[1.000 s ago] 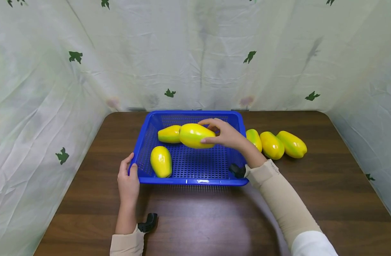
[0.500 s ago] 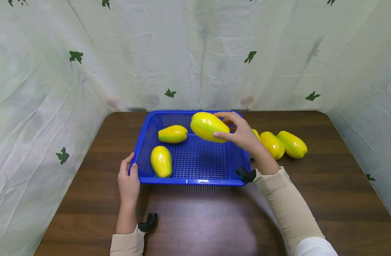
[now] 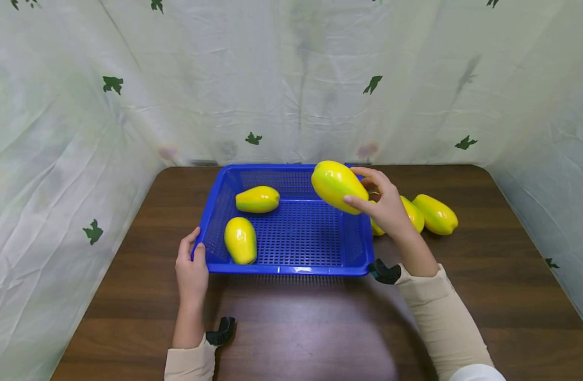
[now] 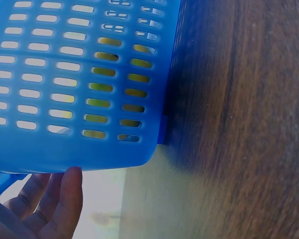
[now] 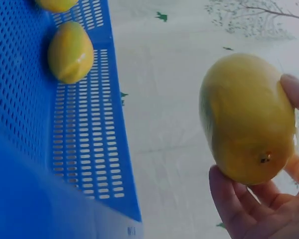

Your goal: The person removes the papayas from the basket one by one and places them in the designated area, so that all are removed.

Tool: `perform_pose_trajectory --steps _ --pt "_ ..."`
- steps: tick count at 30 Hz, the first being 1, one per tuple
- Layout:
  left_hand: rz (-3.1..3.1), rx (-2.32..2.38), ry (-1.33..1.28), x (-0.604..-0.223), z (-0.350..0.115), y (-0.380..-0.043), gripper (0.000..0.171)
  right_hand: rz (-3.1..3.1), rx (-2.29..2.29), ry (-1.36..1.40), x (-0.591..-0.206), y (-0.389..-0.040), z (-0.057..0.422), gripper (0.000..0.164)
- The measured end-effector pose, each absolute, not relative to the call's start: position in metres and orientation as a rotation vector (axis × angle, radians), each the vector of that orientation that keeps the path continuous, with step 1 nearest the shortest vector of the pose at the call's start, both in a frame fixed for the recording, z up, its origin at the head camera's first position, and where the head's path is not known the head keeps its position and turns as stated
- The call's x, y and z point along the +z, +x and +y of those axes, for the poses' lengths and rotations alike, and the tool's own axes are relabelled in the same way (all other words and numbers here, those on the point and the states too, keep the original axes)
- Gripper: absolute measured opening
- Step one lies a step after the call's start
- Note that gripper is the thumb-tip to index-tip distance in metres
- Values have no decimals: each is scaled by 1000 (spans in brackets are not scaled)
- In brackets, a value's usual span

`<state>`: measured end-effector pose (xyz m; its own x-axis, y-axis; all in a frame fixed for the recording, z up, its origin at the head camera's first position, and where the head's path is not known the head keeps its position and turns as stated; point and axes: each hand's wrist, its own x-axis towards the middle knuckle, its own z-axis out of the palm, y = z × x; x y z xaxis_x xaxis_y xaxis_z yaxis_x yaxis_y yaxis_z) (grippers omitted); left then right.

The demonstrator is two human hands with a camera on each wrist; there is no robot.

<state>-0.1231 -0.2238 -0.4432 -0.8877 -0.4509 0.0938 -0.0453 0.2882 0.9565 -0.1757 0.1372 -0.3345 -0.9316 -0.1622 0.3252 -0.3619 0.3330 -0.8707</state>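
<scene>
A blue perforated plastic basket [image 3: 288, 270] stands on the table, and my left hand [image 3: 193, 270] grips its left rim. In the left wrist view, fingers [image 4: 70, 199] curl at the edge of the basket wall [image 4: 65, 152]. My right hand [image 3: 388, 209] holds a glossy yellow-green papaya [image 3: 337, 184] by one end, raised over the basket's back right corner. Thumb and fingers sit around that fruit's end in the right wrist view. Inside the basket lie one papaya [image 3: 258, 200] at the back left and another papaya [image 3: 240, 241] at the front left.
To the right of the basket, three more papayas rest on the brown wooden table [image 3: 301, 328]; the outermost papaya [image 3: 435, 214] shows whole, the others partly behind my right hand. A pale curtain [image 3: 291, 84] with green leaf shapes encloses the table's back and sides.
My right hand has carried the papaya rightward and slightly upward, from above the middle of the basket to its right end. The left hand and basket have stayed put.
</scene>
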Motion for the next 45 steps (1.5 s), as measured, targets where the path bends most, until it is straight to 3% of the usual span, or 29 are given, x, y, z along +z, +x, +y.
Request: perform_pose_trajectory --steps 10,23,45 --pt "-2205 -1623 435 -442 -224 -123 35 -2374 1649 263 -347 -155 159 51" --pt "-2204 -1626 435 -442 -223 -123 35 -2341 1628 0 -412 -138 197 52" --pt "-2200 -1630 427 -443 -223 -122 35 -2399 1565 -225 -467 -107 203 53"
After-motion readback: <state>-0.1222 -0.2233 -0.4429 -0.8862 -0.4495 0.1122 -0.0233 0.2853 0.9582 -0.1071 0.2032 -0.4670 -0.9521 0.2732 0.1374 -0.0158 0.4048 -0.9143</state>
